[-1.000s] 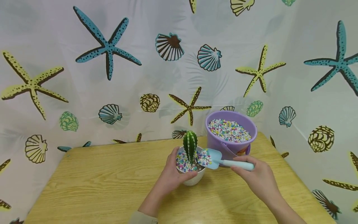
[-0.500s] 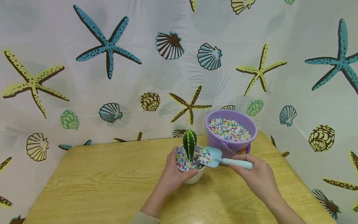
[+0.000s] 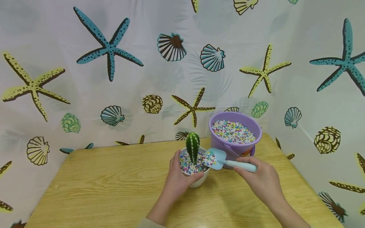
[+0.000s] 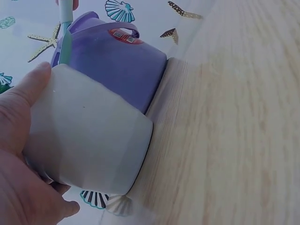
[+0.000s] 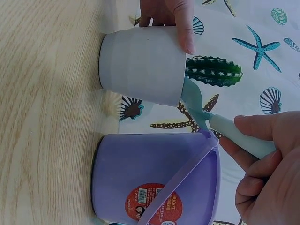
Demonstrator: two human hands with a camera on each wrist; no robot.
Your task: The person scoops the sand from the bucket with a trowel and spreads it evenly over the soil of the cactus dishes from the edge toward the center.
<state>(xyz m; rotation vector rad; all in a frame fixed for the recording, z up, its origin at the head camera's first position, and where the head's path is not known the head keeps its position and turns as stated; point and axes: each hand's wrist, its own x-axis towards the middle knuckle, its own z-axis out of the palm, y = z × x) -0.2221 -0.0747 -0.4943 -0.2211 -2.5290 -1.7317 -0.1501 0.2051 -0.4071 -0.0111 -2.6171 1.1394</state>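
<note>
My left hand grips the white flower pot from its left side, thumb across the front near the rim. A green cactus stands upright in the pot amid multicoloured pellets. In my right hand is the handle of a light blue trowel. Its blade tip overlaps the pot's right rim, with pellets still lying on the blade. The right wrist view shows the trowel blade right at the rim, beside the cactus. In the left wrist view the pot wall hides the pellets.
Behind and right of the pot stands a purple bucket holding many multicoloured pellets, its handle hanging down at the front. Both stand on a wooden table. A patterned curtain with starfish and shells rises behind and to the right.
The trowel has shifted up slightly at the pot's rim, and the pellet heap on its blade looks a little smaller. My left hand keeps its hold on the pot.
</note>
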